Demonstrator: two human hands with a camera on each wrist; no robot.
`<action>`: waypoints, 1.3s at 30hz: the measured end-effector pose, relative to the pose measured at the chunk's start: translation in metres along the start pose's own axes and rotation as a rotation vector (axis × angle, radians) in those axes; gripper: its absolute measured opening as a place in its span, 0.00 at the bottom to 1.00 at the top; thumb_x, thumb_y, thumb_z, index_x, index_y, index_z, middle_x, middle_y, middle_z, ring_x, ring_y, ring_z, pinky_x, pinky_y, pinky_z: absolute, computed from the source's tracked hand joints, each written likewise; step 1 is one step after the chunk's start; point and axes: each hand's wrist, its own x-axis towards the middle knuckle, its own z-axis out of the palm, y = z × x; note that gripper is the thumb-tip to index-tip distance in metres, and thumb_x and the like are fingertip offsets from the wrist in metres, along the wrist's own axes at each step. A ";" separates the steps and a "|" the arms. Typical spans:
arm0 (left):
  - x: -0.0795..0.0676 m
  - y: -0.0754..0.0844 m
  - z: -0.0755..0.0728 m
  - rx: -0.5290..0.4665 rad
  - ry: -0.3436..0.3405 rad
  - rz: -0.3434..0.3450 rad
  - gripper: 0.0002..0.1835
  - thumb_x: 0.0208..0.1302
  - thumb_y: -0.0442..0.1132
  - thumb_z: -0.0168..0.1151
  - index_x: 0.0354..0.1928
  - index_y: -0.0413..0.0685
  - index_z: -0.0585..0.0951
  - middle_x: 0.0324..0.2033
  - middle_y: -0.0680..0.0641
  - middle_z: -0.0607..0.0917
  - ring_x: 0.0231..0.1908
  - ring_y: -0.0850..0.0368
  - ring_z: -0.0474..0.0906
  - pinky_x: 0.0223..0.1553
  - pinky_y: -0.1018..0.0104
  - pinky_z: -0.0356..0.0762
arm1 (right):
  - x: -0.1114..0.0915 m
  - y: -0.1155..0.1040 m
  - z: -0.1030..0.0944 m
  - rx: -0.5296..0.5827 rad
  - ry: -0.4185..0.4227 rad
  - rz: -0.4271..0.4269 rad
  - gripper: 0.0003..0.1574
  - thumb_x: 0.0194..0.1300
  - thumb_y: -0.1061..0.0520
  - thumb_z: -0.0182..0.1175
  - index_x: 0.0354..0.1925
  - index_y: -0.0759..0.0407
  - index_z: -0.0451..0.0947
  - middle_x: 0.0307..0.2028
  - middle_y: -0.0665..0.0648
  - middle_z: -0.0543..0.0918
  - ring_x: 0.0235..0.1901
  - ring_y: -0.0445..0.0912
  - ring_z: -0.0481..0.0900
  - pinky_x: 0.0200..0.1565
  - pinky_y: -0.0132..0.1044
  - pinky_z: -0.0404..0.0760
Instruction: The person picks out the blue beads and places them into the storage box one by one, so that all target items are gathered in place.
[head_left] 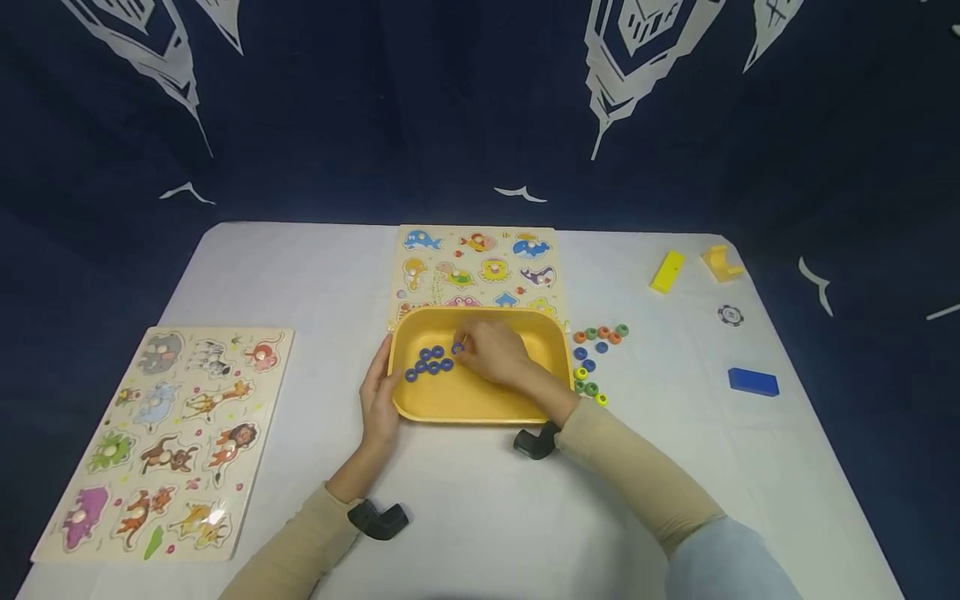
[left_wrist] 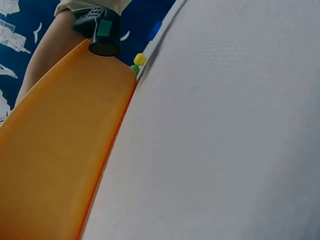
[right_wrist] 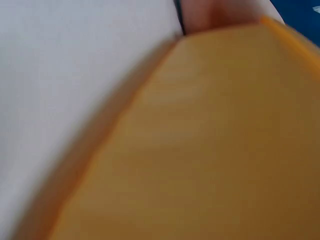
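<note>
A yellow tray [head_left: 487,408] sits on the white table. My left hand [head_left: 380,408] holds its left side, thumb at the rim and fingers along the outer wall. Inside the tray, my right hand [head_left: 493,352] pinches a small blue ring bead [head_left: 457,348] at its fingertips. Several more blue beads [head_left: 433,367] lie in the tray's left half, just left of that hand. In the left wrist view the tray [left_wrist: 65,145] fills the left side. The right wrist view is blurred and shows mostly the tray [right_wrist: 200,140], with no beads visible.
Loose orange, green, blue and yellow beads [head_left: 591,365] lie right of the tray. A sea-animal puzzle board [head_left: 480,267] is behind it, partly covered. Another animal puzzle board [head_left: 187,417] lies left. Far right are yellow blocks [head_left: 667,272], a blue block [head_left: 753,382] and a round chip [head_left: 730,315].
</note>
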 end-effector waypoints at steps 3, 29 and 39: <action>0.001 0.001 0.000 0.006 -0.002 0.000 0.28 0.61 0.27 0.35 0.66 0.40 0.54 0.67 0.44 0.53 0.67 0.58 0.48 0.64 0.77 0.51 | 0.003 -0.002 0.008 -0.006 -0.023 -0.006 0.11 0.53 0.54 0.61 0.38 0.53 0.80 0.23 0.45 0.76 0.24 0.39 0.72 0.23 0.28 0.72; 0.000 0.003 0.000 0.007 0.005 -0.015 0.29 0.60 0.26 0.36 0.66 0.38 0.53 0.67 0.42 0.53 0.67 0.57 0.48 0.63 0.78 0.53 | -0.103 0.133 -0.045 0.243 0.579 0.185 0.16 0.55 0.52 0.61 0.44 0.53 0.78 0.26 0.50 0.77 0.23 0.41 0.65 0.18 0.32 0.65; 0.001 0.001 0.001 -0.006 0.005 -0.016 0.29 0.60 0.27 0.36 0.66 0.40 0.53 0.67 0.44 0.53 0.66 0.59 0.48 0.63 0.78 0.53 | -0.110 0.158 -0.033 0.225 0.480 0.409 0.18 0.54 0.51 0.62 0.45 0.51 0.78 0.26 0.51 0.77 0.20 0.43 0.69 0.15 0.27 0.68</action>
